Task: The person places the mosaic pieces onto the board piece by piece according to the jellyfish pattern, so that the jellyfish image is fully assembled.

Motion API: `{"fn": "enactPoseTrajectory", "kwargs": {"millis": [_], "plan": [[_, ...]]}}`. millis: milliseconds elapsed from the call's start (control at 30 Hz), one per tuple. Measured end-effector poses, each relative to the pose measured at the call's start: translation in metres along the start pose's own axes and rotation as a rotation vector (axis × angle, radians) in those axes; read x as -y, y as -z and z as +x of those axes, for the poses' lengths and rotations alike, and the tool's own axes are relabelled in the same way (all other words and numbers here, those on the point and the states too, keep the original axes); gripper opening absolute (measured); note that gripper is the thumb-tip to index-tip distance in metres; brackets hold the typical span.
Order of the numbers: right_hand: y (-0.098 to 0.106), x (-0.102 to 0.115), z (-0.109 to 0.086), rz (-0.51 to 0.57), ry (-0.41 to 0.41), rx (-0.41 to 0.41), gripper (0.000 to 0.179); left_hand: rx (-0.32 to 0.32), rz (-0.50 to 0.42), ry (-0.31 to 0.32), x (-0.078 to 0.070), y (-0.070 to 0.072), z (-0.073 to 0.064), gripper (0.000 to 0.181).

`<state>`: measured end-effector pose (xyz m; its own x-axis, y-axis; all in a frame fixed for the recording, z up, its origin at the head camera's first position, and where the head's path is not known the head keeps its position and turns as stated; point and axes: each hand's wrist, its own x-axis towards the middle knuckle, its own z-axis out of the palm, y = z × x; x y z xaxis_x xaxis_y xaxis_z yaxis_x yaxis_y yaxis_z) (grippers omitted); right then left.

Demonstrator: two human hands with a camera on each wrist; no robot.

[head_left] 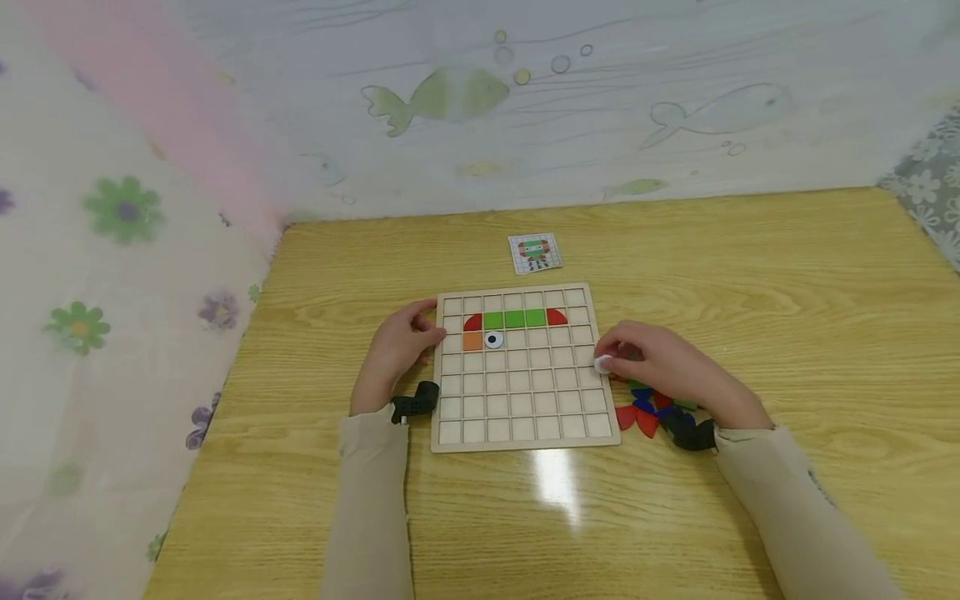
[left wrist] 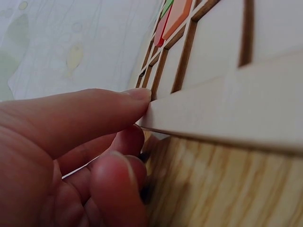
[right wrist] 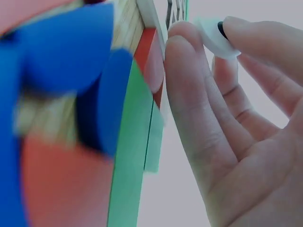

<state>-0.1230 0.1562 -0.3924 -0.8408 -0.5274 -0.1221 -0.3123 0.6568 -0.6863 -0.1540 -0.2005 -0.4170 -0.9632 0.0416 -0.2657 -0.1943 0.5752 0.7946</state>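
Observation:
A wooden grid board (head_left: 525, 451) lies on the table. Its second row holds red quarter-round pieces (head_left: 557, 317) at either end of green squares (head_left: 514, 320). Below them sit an orange square (head_left: 472, 341) and a round eye piece (head_left: 493, 339). With thumb and finger, my left hand (head_left: 397, 348) grips the board's left edge; in the left wrist view the thumb (left wrist: 104, 111) lies on the rim. My right hand (head_left: 660, 362) pinches another white eye piece (right wrist: 215, 38) with a black pupil, at the board's right edge, between thumb and fingertips.
Loose red, blue and green pieces (head_left: 647, 422) are heaped beside the board, under my right hand. A small printed picture card (head_left: 535, 253) lies behind the board. Black wrist devices (head_left: 415, 403) are on both wrists. A wall covering with fish drawings (head_left: 450, 100) rises behind the table.

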Motion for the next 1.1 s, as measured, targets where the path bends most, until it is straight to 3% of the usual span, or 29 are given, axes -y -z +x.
{"fn": "enactPoseTrajectory", "kwargs": {"millis": [367,733,1100], "plan": [[-0.011,0.011,0.029,0.027,0.052,0.0,0.019,-0.002,-0.004,-0.01,0.0,0.0,0.001,0.053],[-0.014,0.023,0.053,0.107,-0.078,-0.012,0.018,0.006,-0.018,-0.009,-0.001,0.0,0.001,0.053],[-0.022,0.027,0.074,0.058,-0.105,-0.066,0.013,0.0,0.011,-0.015,0.0,0.001,-0.001,0.053]]}}
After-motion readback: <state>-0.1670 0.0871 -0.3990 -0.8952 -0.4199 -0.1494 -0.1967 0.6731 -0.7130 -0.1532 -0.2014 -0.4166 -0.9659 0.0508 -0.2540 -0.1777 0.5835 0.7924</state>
